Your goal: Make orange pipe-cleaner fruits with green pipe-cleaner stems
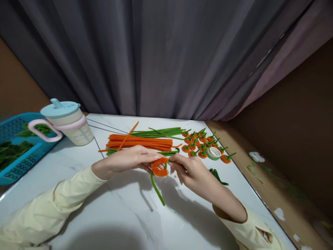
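- Fingers of the left hand [132, 158] are clamping the orange, fuzzy, C-shaped coil [155, 169] above the white marbled surface [117, 205]; overpressing could flatten it.
- A green, fuzzy stem [157, 189] is dangling below; snagging could twist the coil.
- Fingers of the right hand [191, 169] are pinching a green end [169, 160] beside it; overpulling could spread the coil.

Grey curtain [161, 62] behind white table [117, 205]
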Tool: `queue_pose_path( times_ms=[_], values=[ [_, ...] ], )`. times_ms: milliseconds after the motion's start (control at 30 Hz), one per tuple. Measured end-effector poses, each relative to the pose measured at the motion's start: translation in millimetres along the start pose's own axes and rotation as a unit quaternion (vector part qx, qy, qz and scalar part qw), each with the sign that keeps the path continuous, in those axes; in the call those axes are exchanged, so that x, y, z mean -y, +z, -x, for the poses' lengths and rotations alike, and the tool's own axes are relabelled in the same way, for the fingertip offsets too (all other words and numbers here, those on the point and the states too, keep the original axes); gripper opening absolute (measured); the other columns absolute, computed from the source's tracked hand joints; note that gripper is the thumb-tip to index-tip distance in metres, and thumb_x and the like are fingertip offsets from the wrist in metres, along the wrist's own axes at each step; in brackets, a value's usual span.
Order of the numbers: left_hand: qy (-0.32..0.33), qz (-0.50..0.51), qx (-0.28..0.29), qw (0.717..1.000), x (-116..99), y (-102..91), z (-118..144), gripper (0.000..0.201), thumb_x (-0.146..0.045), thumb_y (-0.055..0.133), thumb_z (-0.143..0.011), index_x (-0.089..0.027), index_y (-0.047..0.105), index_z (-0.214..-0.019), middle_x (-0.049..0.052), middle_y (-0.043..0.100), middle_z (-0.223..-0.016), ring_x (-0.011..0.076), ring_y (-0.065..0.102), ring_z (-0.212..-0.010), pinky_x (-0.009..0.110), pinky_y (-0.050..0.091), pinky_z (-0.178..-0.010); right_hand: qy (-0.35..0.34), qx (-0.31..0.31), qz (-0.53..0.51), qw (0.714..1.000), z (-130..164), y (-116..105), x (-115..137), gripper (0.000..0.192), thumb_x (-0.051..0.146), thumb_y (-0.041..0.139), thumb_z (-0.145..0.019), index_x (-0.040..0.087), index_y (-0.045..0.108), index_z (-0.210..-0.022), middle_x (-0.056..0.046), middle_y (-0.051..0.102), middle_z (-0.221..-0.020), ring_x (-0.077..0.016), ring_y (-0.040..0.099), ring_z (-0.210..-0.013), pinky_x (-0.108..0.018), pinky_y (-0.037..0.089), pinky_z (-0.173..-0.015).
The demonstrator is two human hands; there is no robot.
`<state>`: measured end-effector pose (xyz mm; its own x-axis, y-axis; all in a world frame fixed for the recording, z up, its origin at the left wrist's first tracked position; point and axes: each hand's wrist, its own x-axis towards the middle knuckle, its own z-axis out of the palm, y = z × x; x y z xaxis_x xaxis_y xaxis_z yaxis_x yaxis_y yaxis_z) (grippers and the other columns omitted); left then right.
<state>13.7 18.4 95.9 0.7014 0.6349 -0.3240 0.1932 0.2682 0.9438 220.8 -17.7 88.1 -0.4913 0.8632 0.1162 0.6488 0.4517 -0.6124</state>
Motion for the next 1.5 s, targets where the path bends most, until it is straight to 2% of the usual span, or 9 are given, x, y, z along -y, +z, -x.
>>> queue_pose_path(
  times_ms=[233, 467, 533, 667, 800, 933, 1100, 1233, 1500],
  values=[
    [0.029, -0.048, -0.058, 0.997, 3, -0.2, -2, 0.03, -0.036, 0.061, -0.082, -0.02, 0.07, -0.106, 0.007, 0.07, -0.102, 0.024, 0.061, -0.101, 0.033, 0.046, -0.086, 0.016, 0.011, 0.026, 0.999, 3, -10, 0, 0.018, 0.019, 0.044, -0.09, 0.017, 0.054, -0.075, 0.004, 0.051, -0.051, -0.009, 0.045, -0.043, -0.019, 0.031, -0.047],
    [0.065, 0.069, -0.022, 0.995, 4, -0.4, -1, 0.035, -0.033, 0.063, -0.081, -0.022, 0.062, -0.115, 0.008, 0.061, -0.121, 0.0248, 0.054, -0.115, 0.036, 0.042, -0.095, -0.003, -0.052, 0.025, 0.998, 4, -15, -1, 0.022, 0.017, 0.044, -0.09, 0.017, 0.055, -0.07, 0.004, 0.05, -0.046, -0.0096, 0.051, -0.043, -0.02, 0.036, -0.05],
    [0.09, 0.057, -0.065, 0.992, 6, 5.0, 0, 0.037, -0.029, 0.069, -0.076, -0.021, 0.061, -0.111, 0.008, 0.061, -0.12, 0.0241, 0.055, -0.112, 0.035, 0.043, -0.094, -0.007, -0.064, 0.031, 0.997, 4, -14, -1, 0.022, 0.017, 0.045, -0.089, 0.017, 0.055, -0.07, 0.004, 0.052, -0.047, -0.0095, 0.051, -0.042, -0.02, 0.036, -0.049],
    [0.129, -0.022, -0.18, 0.975, 8, 16.9, 2, 0.035, -0.029, 0.072, -0.072, -0.017, 0.057, -0.101, 0.004, 0.067, -0.092, 0.0207, 0.064, -0.09, 0.034, 0.049, -0.081, -0.024, -0.077, 0.008, 0.997, 5, -22, 1, 0.015, 0.018, 0.048, -0.088, 0.016, 0.06, -0.079, -0.001, 0.065, -0.066, -0.0113, 0.059, -0.055, -0.02, 0.042, -0.052],
    [0.174, -0.077, -0.216, 0.958, 10, 26.2, 7, 0.031, -0.029, 0.071, -0.073, -0.019, 0.051, -0.095, 0.0, 0.065, -0.082, 0.018, 0.066, -0.079, 0.032, 0.051, -0.074, -0.042, -0.091, -0.056, 0.993, 9, -30, 7, 0.014, 0.025, 0.055, -0.086, 0.019, 0.061, -0.097, -0.005, 0.069, -0.092, -0.015, 0.065, -0.077, -0.023, 0.051, -0.064],
    [0.252, -0.156, -0.265, 0.918, 14, 33.3, 8, 0.024, -0.025, 0.07, -0.073, -0.019, 0.052, -0.088, 0.001, 0.064, -0.089, 0.016, 0.066, -0.08, 0.026, 0.053, -0.07, -0.045, -0.092, -0.089, 0.991, 11, -20, 13, 0.016, 0.025, 0.058, -0.085, 0.019, 0.063, -0.098, -0.005, 0.07, -0.092, -0.0155, 0.066, -0.077, -0.026, 0.055, -0.068],
    [0.358, -0.234, -0.357, 0.83, 26, 36.6, 6, 0.018, -0.021, 0.069, -0.077, -0.02, 0.057, -0.09, -0.001, 0.066, -0.084, 0.0124, 0.065, -0.079, 0.022, 0.053, -0.072, -0.031, -0.138, -0.141, 0.98, 10, -5, 13, 0.015, 0.023, 0.058, -0.084, 0.017, 0.065, -0.097, -0.005, 0.07, -0.084, -0.0148, 0.067, -0.071, -0.026, 0.057, -0.066],
    [0.399, -0.293, -0.398, 0.772, 33, 36.6, 5, 0.019, -0.018, 0.069, -0.078, -0.02, 0.059, -0.094, -0.001, 0.068, -0.085, 0.0122, 0.065, -0.078, 0.023, 0.054, -0.073, -0.021, -0.18, -0.184, 0.966, 9, -2, 14, 0.014, 0.025, 0.061, -0.083, 0.017, 0.065, -0.094, -0.005, 0.071, -0.079, -0.0166, 0.069, -0.07, -0.027, 0.059, -0.063],
    [0.445, -0.352, -0.413, 0.712, 27, 36.9, 5, 0.018, -0.015, 0.065, -0.08, -0.021, 0.062, -0.096, 0.001, 0.07, -0.082, 0.0148, 0.065, -0.072, 0.028, 0.056, -0.066, -0.03, -0.189, -0.209, 0.959, 8, 1, 16, 0.01, 0.022, 0.061, -0.082, 0.016, 0.064, -0.091, -0.005, 0.071, -0.074, -0.0164, 0.069, -0.067, -0.027, 0.059, -0.061]
  ],
)
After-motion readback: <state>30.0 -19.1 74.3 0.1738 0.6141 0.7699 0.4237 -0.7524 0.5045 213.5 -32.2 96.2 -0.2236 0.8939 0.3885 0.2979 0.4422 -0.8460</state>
